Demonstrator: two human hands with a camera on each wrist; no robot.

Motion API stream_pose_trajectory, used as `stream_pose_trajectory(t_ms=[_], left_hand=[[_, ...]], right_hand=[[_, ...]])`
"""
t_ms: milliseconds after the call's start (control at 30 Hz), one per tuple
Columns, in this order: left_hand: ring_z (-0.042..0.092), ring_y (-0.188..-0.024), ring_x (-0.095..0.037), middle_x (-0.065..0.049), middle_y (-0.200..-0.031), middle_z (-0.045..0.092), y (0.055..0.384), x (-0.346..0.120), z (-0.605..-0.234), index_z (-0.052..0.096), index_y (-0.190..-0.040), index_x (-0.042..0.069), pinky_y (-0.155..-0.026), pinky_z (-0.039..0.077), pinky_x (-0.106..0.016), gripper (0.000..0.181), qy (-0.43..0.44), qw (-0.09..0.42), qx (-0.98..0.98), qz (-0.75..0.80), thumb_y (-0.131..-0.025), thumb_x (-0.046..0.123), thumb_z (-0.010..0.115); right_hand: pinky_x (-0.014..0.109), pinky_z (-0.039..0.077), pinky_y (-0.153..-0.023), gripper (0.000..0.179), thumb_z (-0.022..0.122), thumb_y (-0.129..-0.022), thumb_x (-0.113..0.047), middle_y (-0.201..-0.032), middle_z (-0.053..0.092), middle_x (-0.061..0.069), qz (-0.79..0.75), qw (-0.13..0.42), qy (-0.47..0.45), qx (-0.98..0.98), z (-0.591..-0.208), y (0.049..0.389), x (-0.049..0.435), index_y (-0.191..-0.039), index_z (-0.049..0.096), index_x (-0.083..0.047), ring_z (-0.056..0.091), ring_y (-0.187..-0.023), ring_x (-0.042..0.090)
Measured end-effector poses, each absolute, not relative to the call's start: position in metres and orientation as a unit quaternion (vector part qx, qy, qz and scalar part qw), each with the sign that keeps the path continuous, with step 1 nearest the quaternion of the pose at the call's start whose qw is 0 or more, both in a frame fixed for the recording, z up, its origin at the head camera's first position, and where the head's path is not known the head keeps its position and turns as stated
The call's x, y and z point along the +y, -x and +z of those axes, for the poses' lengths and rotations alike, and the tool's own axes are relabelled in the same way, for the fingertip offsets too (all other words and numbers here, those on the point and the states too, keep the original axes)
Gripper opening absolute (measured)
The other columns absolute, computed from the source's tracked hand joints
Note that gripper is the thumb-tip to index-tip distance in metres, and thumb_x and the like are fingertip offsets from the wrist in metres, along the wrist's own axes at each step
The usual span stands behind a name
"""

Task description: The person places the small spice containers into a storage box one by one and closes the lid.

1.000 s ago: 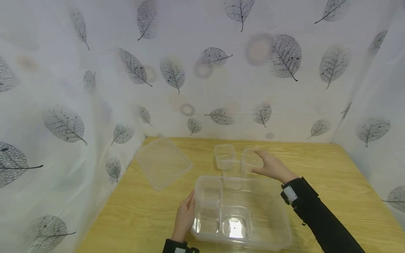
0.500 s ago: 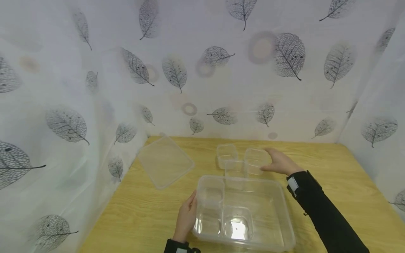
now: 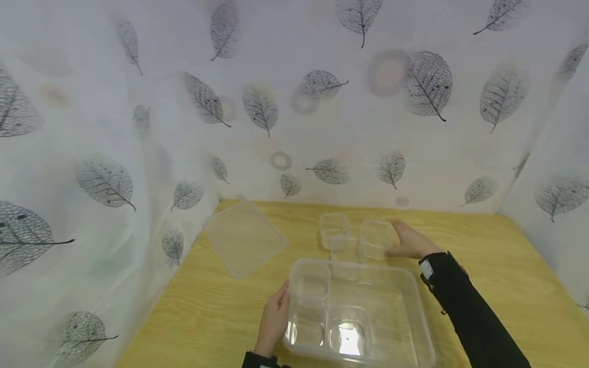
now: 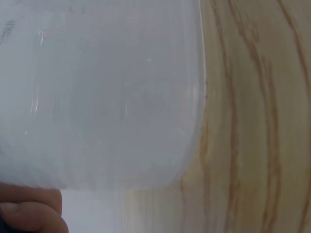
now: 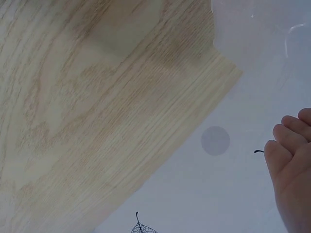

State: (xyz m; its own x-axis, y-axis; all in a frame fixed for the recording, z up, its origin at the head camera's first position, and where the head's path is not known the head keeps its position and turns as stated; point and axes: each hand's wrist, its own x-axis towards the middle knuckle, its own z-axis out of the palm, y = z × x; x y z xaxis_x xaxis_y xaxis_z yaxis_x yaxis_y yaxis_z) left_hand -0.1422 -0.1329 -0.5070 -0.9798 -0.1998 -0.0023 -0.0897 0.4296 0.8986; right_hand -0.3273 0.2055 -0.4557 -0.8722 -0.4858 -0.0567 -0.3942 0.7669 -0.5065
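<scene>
A large clear plastic box sits at the table's front, with several small clear square sections showing in its left part. My left hand grips its left side; in the left wrist view, curled fingers lie at the wall's edge. Just behind the large box, my right hand is beside a small clear square box, thumb and fingers spread at its right side. In the right wrist view, the fingers are loosely bent, apart from the clear plastic above them.
Two more small clear boxes stand left of that one: one further back, one nearer and partly behind the large box's rim. A flat translucent lid lies at the table's back left. Leaf-printed curtains surround the wooden table.
My right hand has moved right, from over the small box to its right side, and let it go. The left hand keeps its place on the large box. The head view has shifted slightly.
</scene>
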Motion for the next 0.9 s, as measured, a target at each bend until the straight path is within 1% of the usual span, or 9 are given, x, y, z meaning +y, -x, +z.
stream_pose_trajectory(t_ms=[133,233,533,767,900], left_hand=[[0.041,-0.116,-0.035,-0.014,-0.129,0.045,0.141,-0.134,-0.508,0.046,-0.129,0.006,-0.093,0.032,-0.05,0.04,-0.081,0.058,-0.847,-0.522,-0.095,0.027,0.04],[0.041,-0.115,-0.035,-0.014,-0.128,0.045,0.141,-0.134,-0.508,0.046,-0.128,0.006,-0.093,0.032,-0.05,0.04,-0.08,0.061,-0.847,-0.522,-0.095,0.027,0.04],[0.04,-0.116,-0.034,-0.014,-0.129,0.044,0.141,-0.135,-0.51,0.046,-0.128,0.005,-0.094,0.032,-0.049,0.041,-0.071,0.067,-0.845,-0.526,-0.095,0.028,0.039],[0.04,-0.117,-0.034,-0.014,-0.129,0.043,0.142,-0.136,-0.509,0.046,-0.128,0.005,-0.095,0.031,-0.049,0.041,-0.068,0.067,-0.845,-0.526,-0.095,0.027,0.039],[0.04,-0.117,-0.034,-0.015,-0.129,0.044,0.143,-0.136,-0.508,0.046,-0.128,0.004,-0.094,0.031,-0.049,0.04,-0.069,0.066,-0.845,-0.525,-0.095,0.025,0.039]], right_hand=[[0.057,0.017,-0.097,0.098,0.071,-0.072,-0.036,-0.136,0.013,0.036,-0.247,0.104,0.229,0.936,-0.464,0.332,0.205,-0.135,0.014,0.013,0.013,-0.123,0.049],[0.058,0.017,-0.097,0.1,0.071,-0.071,-0.038,-0.136,0.011,0.036,-0.247,0.105,0.223,0.937,-0.467,0.334,0.204,-0.134,0.013,0.014,0.012,-0.123,0.049],[0.057,0.017,-0.097,0.095,0.071,-0.073,-0.031,-0.133,0.014,0.04,-0.249,0.102,0.229,0.936,-0.475,0.338,0.198,-0.131,0.015,0.018,0.015,-0.121,0.051],[0.057,0.02,-0.096,0.095,0.067,-0.074,-0.039,-0.131,0.019,0.041,-0.24,0.1,0.228,0.938,-0.477,0.34,0.195,-0.13,0.017,0.02,0.018,-0.119,0.052],[0.057,0.022,-0.095,0.094,0.064,-0.076,-0.043,-0.128,0.023,0.041,-0.234,0.084,0.234,0.94,-0.48,0.342,0.194,-0.128,0.02,0.021,0.022,-0.117,0.052]])
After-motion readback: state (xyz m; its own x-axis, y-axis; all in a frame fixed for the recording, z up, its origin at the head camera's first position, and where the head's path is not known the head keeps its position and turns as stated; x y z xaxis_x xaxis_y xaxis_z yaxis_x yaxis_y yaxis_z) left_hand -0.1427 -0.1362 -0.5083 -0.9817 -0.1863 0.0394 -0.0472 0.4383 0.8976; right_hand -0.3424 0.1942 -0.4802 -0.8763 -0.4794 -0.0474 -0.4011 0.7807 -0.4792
